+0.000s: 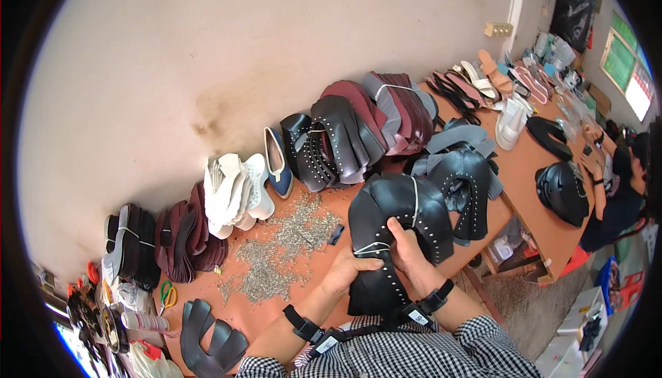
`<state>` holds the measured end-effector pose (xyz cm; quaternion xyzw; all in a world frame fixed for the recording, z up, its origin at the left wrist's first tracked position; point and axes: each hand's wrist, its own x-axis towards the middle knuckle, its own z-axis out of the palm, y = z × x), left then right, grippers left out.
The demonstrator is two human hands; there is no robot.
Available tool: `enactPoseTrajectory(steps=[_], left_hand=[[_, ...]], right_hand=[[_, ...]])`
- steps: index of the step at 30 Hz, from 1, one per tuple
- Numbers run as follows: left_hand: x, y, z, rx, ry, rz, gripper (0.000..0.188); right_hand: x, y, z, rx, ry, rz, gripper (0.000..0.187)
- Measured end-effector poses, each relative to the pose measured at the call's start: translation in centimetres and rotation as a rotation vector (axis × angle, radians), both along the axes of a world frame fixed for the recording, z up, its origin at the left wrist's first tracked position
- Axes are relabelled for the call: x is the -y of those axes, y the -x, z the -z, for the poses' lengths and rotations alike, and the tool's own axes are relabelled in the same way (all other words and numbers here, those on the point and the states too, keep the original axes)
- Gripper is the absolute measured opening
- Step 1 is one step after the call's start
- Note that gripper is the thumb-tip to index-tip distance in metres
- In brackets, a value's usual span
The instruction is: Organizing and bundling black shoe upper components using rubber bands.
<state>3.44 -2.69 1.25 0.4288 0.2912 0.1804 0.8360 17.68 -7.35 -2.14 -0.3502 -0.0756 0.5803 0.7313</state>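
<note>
Black bundle (373, 214): studded, tied; in my left hand (345, 271) and right hand (408, 252). Metal bits (272, 257), nine o'clock: seemingly unused.

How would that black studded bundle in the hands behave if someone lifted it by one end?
The black studded bundle would probably flex but stay together: its curved layers are tied with pale string. It may be fairly heavy, being thickly stacked; the left hand and right hand both grip it. Its shiny surface could be slippery.

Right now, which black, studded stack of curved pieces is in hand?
The frontmost stack, tied with white cord: the left hand and right hand grip it; other black studded stacks lie untouched.
</note>
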Motion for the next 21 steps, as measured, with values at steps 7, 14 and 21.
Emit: enactPoseTrajectory(steps=[7, 14, 21], left_hand=[[0.0, -1.4, 0.4, -0.212, 0.149, -0.064, 0.051], [-0.8, -2.5, 2.3, -0.14, -0.151, -0.123, 0.058], [0.6, -2.1, 4.0, -0.444, -0.694, -0.179, 0.083]], right_hand=[[-0.3, 0.1, 3.7, -0.261, 0.039, 0.148, 0.026], [-1.1, -0.7, 3.4, -0.131, -0.07, -0.004, 0.027], [-0.7, -1.1, 4.3, -0.3, 0.065, 0.069, 0.034]])
